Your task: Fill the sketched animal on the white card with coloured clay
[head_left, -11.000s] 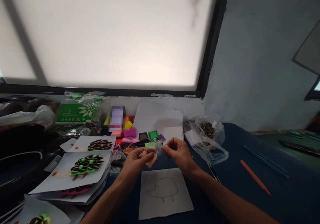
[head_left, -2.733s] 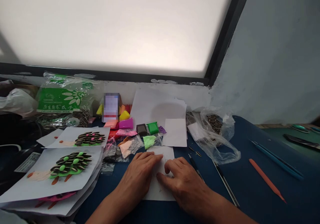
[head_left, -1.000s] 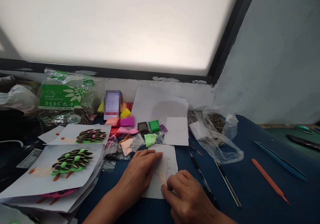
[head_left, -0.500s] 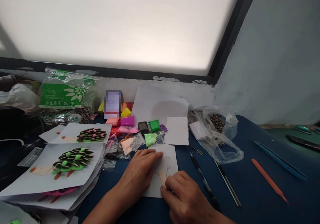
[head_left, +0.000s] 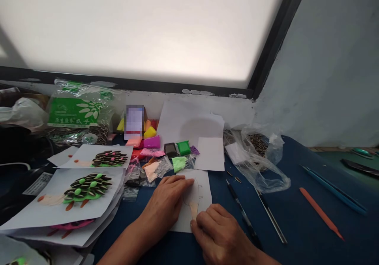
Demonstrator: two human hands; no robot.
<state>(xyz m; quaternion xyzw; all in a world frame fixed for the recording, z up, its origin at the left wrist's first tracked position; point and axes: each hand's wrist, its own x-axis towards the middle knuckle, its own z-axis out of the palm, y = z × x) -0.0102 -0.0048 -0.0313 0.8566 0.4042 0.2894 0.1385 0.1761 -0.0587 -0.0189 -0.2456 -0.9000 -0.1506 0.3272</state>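
A sheet of white paper (head_left: 204, 217) with a pencil-like outline lies in front of me. A thin strip of peach modelling clay (head_left: 194, 209) covers the lower narrow part of the outline. My left hand (head_left: 168, 196) rests flat on the sheet's left side, fingers stretched towards the top of the outline. At the strip's near end, the curled thumb and fingers of my right hand (head_left: 217, 229) pinch or press the clay; their inner side is hidden.
To the left lies a stack of papers (head_left: 26, 215) bearing seed-and-clay hedgehogs. Several clay packets (head_left: 183, 147) lie behind the sheet. On the right are a plastic bag of seeds (head_left: 257, 144), a pen (head_left: 237, 198), a craft knife (head_left: 271, 215), an orange clay tool (head_left: 319, 211) and blue tweezers (head_left: 334, 190).
The view has shifted very slightly. Both hands keep nearly the same place on the paper, and the clay strip looks almost unchanged.
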